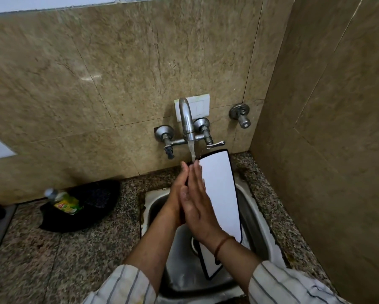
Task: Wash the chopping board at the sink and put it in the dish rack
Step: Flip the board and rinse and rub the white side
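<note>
The chopping board (220, 189), white with a black rim, stands on its long edge in the steel sink (269, 235), its top end up under the tap (186, 119). Water (192, 152) runs from the spout onto the board's top left corner and my fingertips. My left hand (176, 191) lies against the board's left edge from behind. My right hand (197, 205) presses flat on the white face along that same edge, fingers together. The board is clamped between the two palms. Its lower end shows below my right wrist. No dish rack is in view.
A green-labelled bottle (63, 202) leans on a black pan (96, 200) on the speckled stone counter (74, 260) left of the sink. A second valve (241, 116) sticks out of the back wall. A side wall (327, 150) closes in the right.
</note>
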